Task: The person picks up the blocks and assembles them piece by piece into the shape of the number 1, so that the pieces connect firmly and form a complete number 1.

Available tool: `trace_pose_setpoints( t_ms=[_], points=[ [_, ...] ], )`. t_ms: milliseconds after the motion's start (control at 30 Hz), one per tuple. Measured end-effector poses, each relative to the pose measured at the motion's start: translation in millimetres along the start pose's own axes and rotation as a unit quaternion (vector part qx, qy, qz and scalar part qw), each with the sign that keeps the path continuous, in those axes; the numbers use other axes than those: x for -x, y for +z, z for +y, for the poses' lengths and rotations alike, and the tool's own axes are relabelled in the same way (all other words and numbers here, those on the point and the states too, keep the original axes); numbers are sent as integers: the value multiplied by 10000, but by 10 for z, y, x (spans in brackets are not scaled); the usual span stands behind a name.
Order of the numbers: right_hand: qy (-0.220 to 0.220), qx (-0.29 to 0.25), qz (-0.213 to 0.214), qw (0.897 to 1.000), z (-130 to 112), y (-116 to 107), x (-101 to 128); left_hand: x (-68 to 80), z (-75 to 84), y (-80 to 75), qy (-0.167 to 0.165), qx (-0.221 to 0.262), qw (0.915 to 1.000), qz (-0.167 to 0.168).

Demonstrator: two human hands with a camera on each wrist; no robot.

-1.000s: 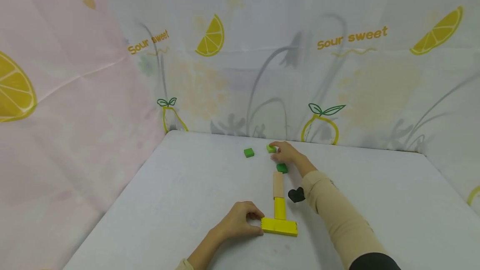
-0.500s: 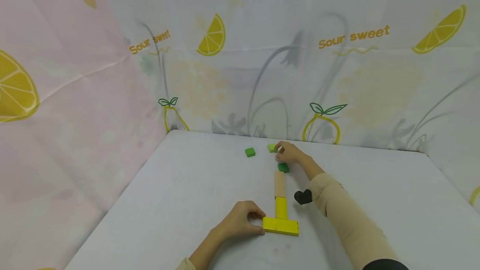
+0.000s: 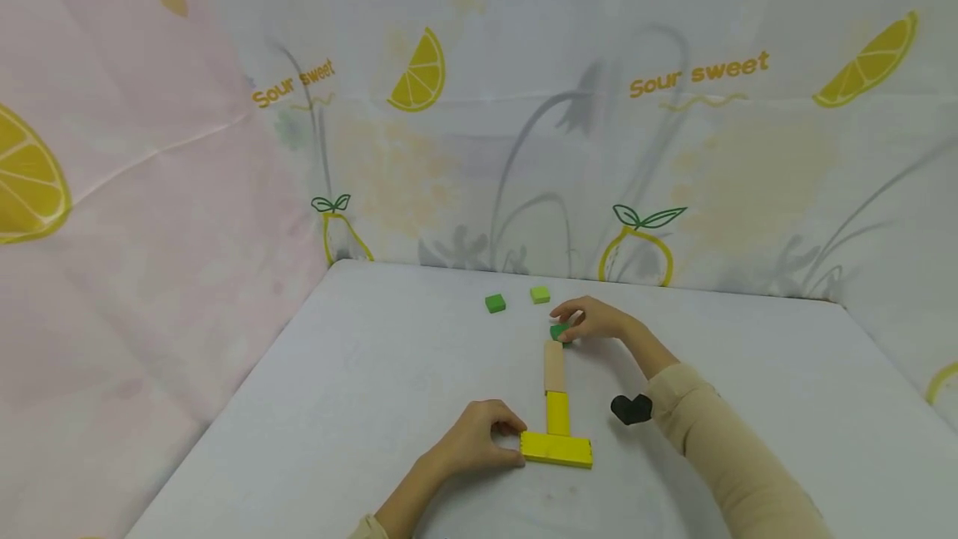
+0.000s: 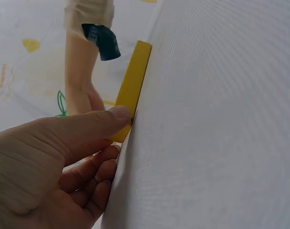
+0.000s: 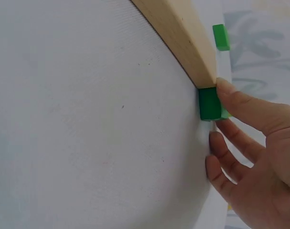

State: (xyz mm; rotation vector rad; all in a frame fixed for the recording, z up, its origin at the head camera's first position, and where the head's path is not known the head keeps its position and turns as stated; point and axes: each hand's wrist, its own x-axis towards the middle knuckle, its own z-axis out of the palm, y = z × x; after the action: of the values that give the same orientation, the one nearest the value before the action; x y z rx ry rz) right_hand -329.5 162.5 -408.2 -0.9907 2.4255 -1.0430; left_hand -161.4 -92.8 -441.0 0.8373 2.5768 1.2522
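Note:
My left hand pinches the left end of a long yellow block lying crosswise on the white table. From its middle, a second yellow block and then a plain wooden block run away from me in a line. At the far end of the wooden block sits a dark green block, right against it in the right wrist view. My right hand has thumb and index finger around this green block, the thumb at its corner by the wood. The other fingers are loosely bent.
Farther back stand a light green block and another green block, apart from the line. A cloth backdrop printed with lemons rises behind the table. A black heart-shaped piece shows at the right sleeve.
My right hand has let go of the light green block, leaving it at the back, and has come nearer to the dark green block. The left hand keeps its place on the long yellow block.

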Motion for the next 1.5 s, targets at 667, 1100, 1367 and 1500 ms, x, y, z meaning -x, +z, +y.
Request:
trace_pose_setpoints(
  t_ms=[667,1100,1367,1500],
  points=[
    [251,-41,84,9996,31,91,67,1,-21,7,-20,-45,10000,-1],
    [289,179,164,9993,-5,96,22,3,-16,-5,33,-40,10000,24],
    [408,131,250,9988,24,84,30,8,-16,-9,86,-1,10000,38],
    [425,42,282,9987,34,84,42,8,-18,-11,69,23,10000,13]
  ],
)
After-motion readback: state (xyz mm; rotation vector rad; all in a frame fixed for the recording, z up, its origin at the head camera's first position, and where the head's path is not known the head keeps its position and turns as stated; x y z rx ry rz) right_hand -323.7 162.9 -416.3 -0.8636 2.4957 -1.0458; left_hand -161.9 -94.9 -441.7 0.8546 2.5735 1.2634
